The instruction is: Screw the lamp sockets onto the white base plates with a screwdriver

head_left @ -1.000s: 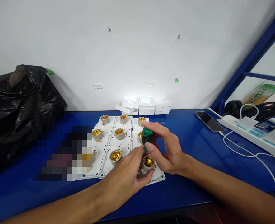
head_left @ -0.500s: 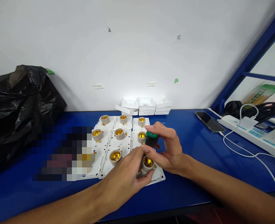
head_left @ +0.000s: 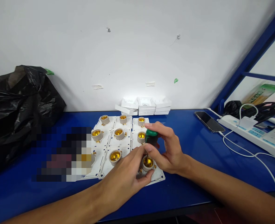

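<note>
My right hand [head_left: 167,149] is closed round the green-and-black handle of a screwdriver [head_left: 151,138], held upright. Its shaft points down into the brass-lined cup of a lamp socket [head_left: 148,163] at the front right. That socket sits on a white square plate [head_left: 160,176] with brass terminal screws at its sides. My left hand [head_left: 130,171] grips the socket from the left, thumb at its front edge and fingers behind it. The left fingertips lie close to the screwdriver shaft; whether they touch it I cannot tell. The screwdriver's tip is hidden inside the socket.
Several more lamp sockets [head_left: 119,133] on white plates stand in rows. White covers [head_left: 146,105] are stacked against the wall. A black plastic bag [head_left: 23,99] bulges at left, beside a blurred patch. On the right lie a phone [head_left: 209,121], a power strip [head_left: 251,132] and white cables.
My right thumb and fingers have shifted slightly on the screwdriver handle, and more of the shaft shows over the socket. My left hand stays in place on the socket.
</note>
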Demonstrator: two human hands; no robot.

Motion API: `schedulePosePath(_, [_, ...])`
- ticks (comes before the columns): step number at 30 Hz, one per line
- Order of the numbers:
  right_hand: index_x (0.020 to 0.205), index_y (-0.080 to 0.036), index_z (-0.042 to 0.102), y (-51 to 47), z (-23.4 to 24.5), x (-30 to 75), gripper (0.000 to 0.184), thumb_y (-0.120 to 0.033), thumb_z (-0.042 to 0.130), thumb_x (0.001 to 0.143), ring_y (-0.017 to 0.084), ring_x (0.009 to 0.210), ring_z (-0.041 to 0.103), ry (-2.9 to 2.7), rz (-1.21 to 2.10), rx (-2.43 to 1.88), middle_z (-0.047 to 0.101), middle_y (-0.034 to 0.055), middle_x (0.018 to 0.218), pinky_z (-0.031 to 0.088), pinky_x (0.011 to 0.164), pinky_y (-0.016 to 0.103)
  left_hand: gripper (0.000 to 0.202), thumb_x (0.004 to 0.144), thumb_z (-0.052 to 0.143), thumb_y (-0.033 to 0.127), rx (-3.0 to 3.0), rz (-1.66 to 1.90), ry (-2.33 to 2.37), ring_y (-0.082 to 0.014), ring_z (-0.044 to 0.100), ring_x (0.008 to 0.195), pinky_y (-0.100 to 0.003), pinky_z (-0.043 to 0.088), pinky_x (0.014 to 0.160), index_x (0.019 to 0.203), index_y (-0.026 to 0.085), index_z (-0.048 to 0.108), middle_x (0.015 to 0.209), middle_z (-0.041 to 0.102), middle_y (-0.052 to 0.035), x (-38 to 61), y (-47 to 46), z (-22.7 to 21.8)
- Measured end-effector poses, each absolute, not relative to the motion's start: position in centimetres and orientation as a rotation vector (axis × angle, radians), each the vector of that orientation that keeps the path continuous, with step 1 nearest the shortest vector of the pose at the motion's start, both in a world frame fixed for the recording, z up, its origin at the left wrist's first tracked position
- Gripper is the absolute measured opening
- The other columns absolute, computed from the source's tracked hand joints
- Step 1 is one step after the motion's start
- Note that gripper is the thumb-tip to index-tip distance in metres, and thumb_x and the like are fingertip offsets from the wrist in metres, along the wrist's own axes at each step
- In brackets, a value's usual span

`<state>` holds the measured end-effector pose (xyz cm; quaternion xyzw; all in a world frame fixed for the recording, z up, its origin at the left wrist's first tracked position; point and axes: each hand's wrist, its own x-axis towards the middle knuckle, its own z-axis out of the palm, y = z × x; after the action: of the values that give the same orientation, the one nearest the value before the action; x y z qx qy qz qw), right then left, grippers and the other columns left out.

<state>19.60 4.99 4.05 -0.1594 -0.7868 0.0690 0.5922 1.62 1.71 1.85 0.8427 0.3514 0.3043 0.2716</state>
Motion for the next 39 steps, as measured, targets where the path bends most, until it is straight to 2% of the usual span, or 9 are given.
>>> schedulePosePath(4, [0.159, -0.026, 0.041, 4.69, 4.01, 19.75, 0.061, -0.019, 0.058, 0.102, 0.016, 0.073, 0.063, -1.839, 0.228, -0.408, 0.069, 0.0098, 0.135, 0.054, 0.053, 0.031, 0.03, 0.093, 0.065, 0.02, 2.261, 0.795, 0.959, -0.0277, 0.072, 0.102, -0.04, 0.058, 0.089, 0.12, 0.024, 0.053, 0.114, 0.071, -0.0055, 1.61, 1.75, 1.84])
schedulePosePath(7, [0.162, -0.026, 0.036, 4.6, 4.09, 19.77, 0.061, -0.021, 0.053, 0.104, 0.019, 0.088, 0.07, -1.851, 0.273, -0.399, 0.064, 0.0119, 0.145, 0.061, 0.061, 0.033, 0.036, 0.094, 0.065, 0.019, 2.24, 0.762, 0.941, -0.0272, 0.071, 0.107, -0.041, 0.058, 0.093, 0.127, 0.025, 0.051, 0.119, 0.07, -0.0053, 1.63, 1.78, 2.07])
schedulePosePath(13, [0.161, -0.024, 0.038, 4.67, 4.04, 19.81, 0.054, -0.026, 0.047, 0.107, 0.023, 0.094, 0.073, -1.872, 0.321, -0.355, 0.07, 0.0088, 0.112, 0.067, 0.071, 0.038, 0.034, 0.093, 0.065, 0.019, 2.223, 0.754, 0.933, -0.0266, 0.072, 0.102, -0.039, 0.059, 0.088, 0.124, 0.025, 0.053, 0.115, 0.071, -0.0052, 1.6, 1.82, 2.29])
schedulePosePath(17, [0.156, -0.025, 0.045, 4.71, 4.1, 19.79, 0.049, -0.027, 0.047, 0.107, 0.024, 0.095, 0.073, -1.879, 0.294, -0.357, 0.069, 0.0064, 0.102, 0.068, 0.076, 0.043, 0.033, 0.093, 0.065, 0.019, 2.226, 0.761, 0.936, -0.0267, 0.072, 0.101, -0.039, 0.059, 0.087, 0.123, 0.025, 0.052, 0.113, 0.071, -0.0046, 1.57, 1.77, 2.17])
schedulePosePath(20, [0.154, -0.025, 0.046, 4.65, 4.38, 19.76, 0.046, -0.027, 0.048, 0.108, 0.022, 0.086, 0.072, -1.901, 0.271, -0.36, 0.067, 0.0039, 0.092, 0.067, 0.073, 0.04, 0.031, 0.093, 0.065, 0.018, 2.226, 0.749, 0.95, -0.0267, 0.072, 0.101, -0.037, 0.059, 0.085, 0.121, 0.025, 0.052, 0.114, 0.071, -0.0045, 1.56, 1.73, 2.18])
schedulePosePath(23, [0.154, -0.025, 0.045, 4.61, 4.57, 19.74, 0.046, -0.025, 0.047, 0.108, 0.02, 0.079, 0.069, -1.908, 0.263, -0.341, 0.067, 0.0028, 0.091, 0.065, 0.069, 0.037, 0.029, 0.093, 0.065, 0.018, 2.231, 0.738, 0.954, -0.0266, 0.072, 0.1, -0.036, 0.058, 0.083, 0.118, 0.024, 0.052, 0.113, 0.071, -0.0044, 1.51, 1.72, 2.24])
schedulePosePath(30, [0.155, -0.023, 0.045, 4.66, 4.51, 19.82, 0.046, -0.028, 0.045, 0.109, 0.021, 0.084, 0.07, -1.913, 0.291, -0.369, 0.066, 0.0033, 0.091, 0.065, 0.072, 0.038, 0.03, 0.094, 0.064, 0.018, 2.238, 0.739, 0.941, -0.0249, 0.072, 0.099, -0.035, 0.057, 0.083, 0.119, 0.025, 0.05, 0.111, 0.07, -0.0026, 1.57, 1.69, 2.4])
schedulePosePath(35, [0.154, -0.025, 0.044, 4.65, 4.6, 19.77, 0.047, -0.024, 0.048, 0.107, 0.018, 0.068, 0.063, -1.916, 0.242, -0.348, 0.065, 0.002, 0.088, 0.059, 0.057, 0.031, 0.029, 0.093, 0.063, 0.019, 2.247, 0.744, 0.951, -0.0262, 0.072, 0.1, -0.035, 0.057, 0.082, 0.119, 0.025, 0.05, 0.113, 0.07, -0.004, 1.66, 1.78, 2.19])
schedulePosePath(39, [0.154, -0.026, 0.044, 4.72, 4.57, 19.76, 0.047, -0.025, 0.049, 0.107, 0.018, 0.067, 0.062, -1.912, 0.208, -0.375, 0.067, 0.0027, 0.092, 0.057, 0.054, 0.03, 0.028, 0.093, 0.064, 0.02, 2.256, 0.764, 0.952, -0.0269, 0.072, 0.103, -0.036, 0.058, 0.085, 0.118, 0.025, 0.051, 0.115, 0.071, -0.0049, 1.64, 1.89, 1.88])
